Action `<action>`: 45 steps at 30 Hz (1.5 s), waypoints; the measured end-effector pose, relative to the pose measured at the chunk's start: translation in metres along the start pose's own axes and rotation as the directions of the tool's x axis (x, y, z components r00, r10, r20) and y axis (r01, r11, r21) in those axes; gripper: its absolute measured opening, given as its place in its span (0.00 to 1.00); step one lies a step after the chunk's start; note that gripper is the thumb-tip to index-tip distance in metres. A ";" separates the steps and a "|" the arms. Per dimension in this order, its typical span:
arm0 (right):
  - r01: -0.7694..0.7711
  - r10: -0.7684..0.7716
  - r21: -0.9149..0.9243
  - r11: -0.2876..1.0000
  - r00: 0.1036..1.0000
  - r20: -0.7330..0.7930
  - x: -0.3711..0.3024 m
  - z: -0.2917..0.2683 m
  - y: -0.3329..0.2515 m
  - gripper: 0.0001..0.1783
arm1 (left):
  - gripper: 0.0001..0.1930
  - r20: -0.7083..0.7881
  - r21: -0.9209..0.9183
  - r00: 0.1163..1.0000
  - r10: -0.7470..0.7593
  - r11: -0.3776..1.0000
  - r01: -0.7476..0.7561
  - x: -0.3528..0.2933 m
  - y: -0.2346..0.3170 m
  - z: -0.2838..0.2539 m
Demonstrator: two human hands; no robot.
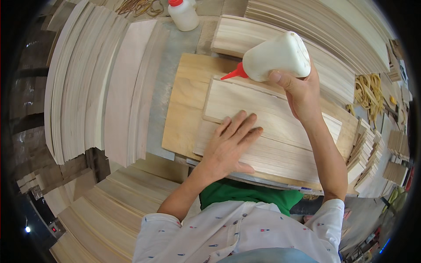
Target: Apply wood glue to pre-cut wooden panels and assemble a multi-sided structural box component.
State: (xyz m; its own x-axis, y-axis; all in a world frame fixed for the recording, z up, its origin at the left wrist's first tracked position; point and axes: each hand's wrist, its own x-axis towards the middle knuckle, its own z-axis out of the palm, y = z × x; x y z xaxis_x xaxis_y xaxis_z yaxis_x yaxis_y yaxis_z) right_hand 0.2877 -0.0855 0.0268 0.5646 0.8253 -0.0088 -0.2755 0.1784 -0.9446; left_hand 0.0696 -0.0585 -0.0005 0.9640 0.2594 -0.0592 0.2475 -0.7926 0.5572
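In my right hand (300,87) is a white glue bottle (274,57), tipped so that its red nozzle points left and slightly down. The nozzle tip hovers near the far left corner of a pale wooden board (250,101). My left hand (232,142) lies flat with its fingers spread, across that board and more pale boards (280,160) on the near side. Under these boards is a larger yellowish plywood sheet (180,105). Whether any glue is coming out cannot be made out.
Tall stacks of thin boards (83,79) stand at the left, and another stack (324,26) at the far right. A second white bottle with a red cap (183,16) stands at the back. Yellow straps (368,94) lie to the right, near small stacked wood pieces (364,149).
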 end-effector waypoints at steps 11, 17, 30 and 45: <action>0.011 -0.002 -0.164 0.986 0.999 0.053 0.006 0.017 0.009 0.40 | 0.52 0.013 -0.043 1.000 -0.002 0.999 0.003 0.002 -0.002 -0.002; 0.034 -0.025 -0.210 0.977 0.999 0.044 0.000 0.021 0.009 0.39 | 0.53 -0.004 -0.037 1.000 0.011 0.999 -0.011 0.000 -0.002 -0.002; 0.097 -0.108 -0.248 0.964 0.994 -0.033 -0.041 -0.028 -0.013 0.35 | 0.52 -0.048 0.011 0.998 0.050 0.999 -0.049 -0.004 -0.001 0.004; 0.171 -0.220 -0.243 0.955 0.957 -0.189 -0.106 -0.115 -0.043 0.35 | 0.52 -0.035 0.087 0.998 0.052 0.995 -0.049 -0.004 0.005 0.006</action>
State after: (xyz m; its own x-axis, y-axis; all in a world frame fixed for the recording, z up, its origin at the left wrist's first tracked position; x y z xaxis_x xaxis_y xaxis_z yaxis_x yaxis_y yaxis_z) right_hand 0.3298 -0.2424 0.0307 0.7479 0.6495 0.1372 0.0226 0.1816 -0.9831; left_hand 0.0676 -0.0668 -0.0029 0.9716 0.2367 -0.0009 0.2073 -0.8492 0.4856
